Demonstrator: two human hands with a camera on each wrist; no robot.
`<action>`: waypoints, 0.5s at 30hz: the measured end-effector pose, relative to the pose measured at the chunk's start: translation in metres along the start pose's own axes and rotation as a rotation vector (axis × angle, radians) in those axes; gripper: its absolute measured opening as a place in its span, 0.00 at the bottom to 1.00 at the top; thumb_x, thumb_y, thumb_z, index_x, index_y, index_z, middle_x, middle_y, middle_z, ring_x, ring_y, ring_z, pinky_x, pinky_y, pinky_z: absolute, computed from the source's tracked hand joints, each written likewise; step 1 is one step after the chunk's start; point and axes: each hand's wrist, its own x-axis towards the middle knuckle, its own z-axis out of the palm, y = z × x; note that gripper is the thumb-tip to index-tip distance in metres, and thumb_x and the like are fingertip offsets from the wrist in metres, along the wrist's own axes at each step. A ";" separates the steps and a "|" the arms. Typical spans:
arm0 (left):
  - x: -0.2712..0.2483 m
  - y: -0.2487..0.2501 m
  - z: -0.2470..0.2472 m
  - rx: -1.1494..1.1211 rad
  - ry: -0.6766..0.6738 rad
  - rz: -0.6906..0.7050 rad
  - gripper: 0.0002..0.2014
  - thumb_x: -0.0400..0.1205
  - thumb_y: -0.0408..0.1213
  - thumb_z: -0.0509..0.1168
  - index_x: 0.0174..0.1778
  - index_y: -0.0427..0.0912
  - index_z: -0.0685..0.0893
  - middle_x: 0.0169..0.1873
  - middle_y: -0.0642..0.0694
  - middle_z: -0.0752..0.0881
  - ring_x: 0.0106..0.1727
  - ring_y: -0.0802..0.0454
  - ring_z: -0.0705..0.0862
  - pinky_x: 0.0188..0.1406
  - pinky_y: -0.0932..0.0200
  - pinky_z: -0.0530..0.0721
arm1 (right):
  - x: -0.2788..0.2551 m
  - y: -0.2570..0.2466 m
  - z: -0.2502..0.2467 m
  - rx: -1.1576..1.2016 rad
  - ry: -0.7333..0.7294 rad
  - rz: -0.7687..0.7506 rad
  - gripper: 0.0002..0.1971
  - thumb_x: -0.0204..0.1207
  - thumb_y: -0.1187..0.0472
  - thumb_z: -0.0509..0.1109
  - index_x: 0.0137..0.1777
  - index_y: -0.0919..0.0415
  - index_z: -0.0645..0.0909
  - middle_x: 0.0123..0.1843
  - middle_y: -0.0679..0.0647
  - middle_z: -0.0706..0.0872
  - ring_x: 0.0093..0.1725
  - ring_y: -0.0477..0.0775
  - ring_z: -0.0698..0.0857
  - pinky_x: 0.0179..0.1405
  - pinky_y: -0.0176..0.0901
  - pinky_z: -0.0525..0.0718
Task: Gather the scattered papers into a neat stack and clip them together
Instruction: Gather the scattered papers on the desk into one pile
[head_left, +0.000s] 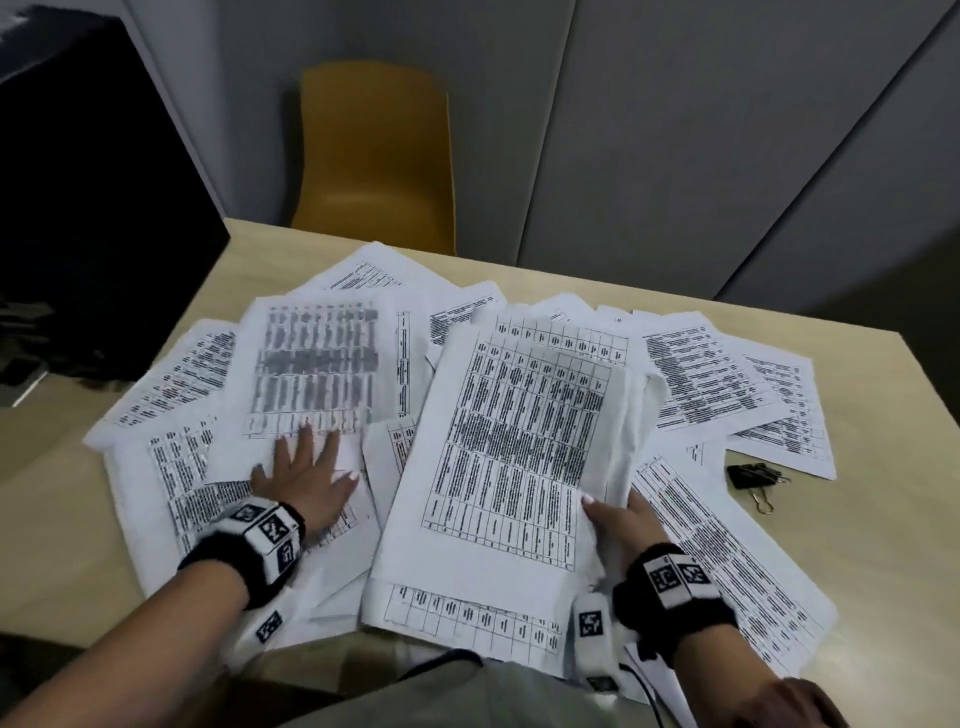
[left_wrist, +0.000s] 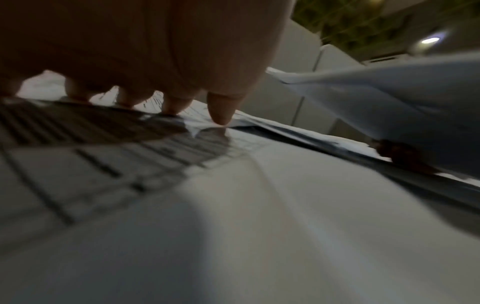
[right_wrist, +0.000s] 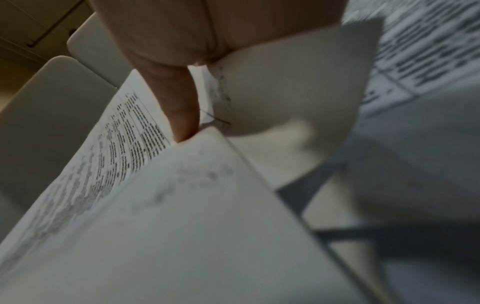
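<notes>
Status: gathering is in its early phase; clipping has not started

The papers (head_left: 332, 364) lie fanned across the counter (head_left: 883, 545) in overlapping layers, at mixed angles, from the left edge to the far right. No squared stack exists yet.

Right hand (head_left: 621, 522): it holds a partial bundle (head_left: 514, 447) at its right edge, near the lower corner. The thumb (head_left: 592, 506) lies on top of the top sheet; the remaining fingers are under the paper and hidden in the head view. In the right wrist view one finger (right_wrist: 182, 107) runs along the sheet edge, so the grip reads as a pinch on several sheets. The bundle is raised at a tilt above the lower sheets, and its edges are not aligned: staggered borders show at the top and at the right side.

Left hand (head_left: 306, 478): it is flat and spread, palm down, pressing on sheets at the left of the pile. The left wrist view shows the fingertips (left_wrist: 221, 115) touching paper, with nothing enclosed.

Binder clips (head_left: 753, 475): they lie on the bare counter at the right, just beside the outermost sheets and well apart from both hands. They are untouched.

Remaining work, as judged from this layout:
- collect the left, far and right sheets into the bundle
- square the edges
- fetch a clip and fit it on the stack
</notes>
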 end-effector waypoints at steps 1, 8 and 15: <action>-0.004 0.000 0.005 0.028 0.028 0.034 0.32 0.84 0.58 0.43 0.82 0.55 0.40 0.83 0.46 0.35 0.83 0.40 0.39 0.79 0.35 0.44 | 0.000 0.001 0.004 -0.038 0.007 0.006 0.14 0.77 0.69 0.65 0.62 0.65 0.73 0.51 0.65 0.85 0.48 0.66 0.84 0.47 0.60 0.85; 0.005 -0.035 -0.017 -0.588 0.499 -0.014 0.22 0.77 0.33 0.67 0.68 0.42 0.77 0.68 0.36 0.78 0.64 0.37 0.79 0.67 0.42 0.77 | 0.003 0.011 0.016 -0.106 0.065 0.023 0.15 0.76 0.66 0.67 0.62 0.66 0.73 0.50 0.66 0.85 0.46 0.66 0.84 0.49 0.62 0.84; 0.037 -0.046 -0.041 -0.622 0.349 -0.348 0.41 0.73 0.46 0.71 0.78 0.41 0.58 0.72 0.32 0.68 0.69 0.30 0.73 0.67 0.40 0.75 | 0.002 0.008 0.018 -0.076 0.075 -0.001 0.14 0.78 0.67 0.65 0.63 0.66 0.73 0.46 0.64 0.85 0.42 0.63 0.84 0.30 0.47 0.82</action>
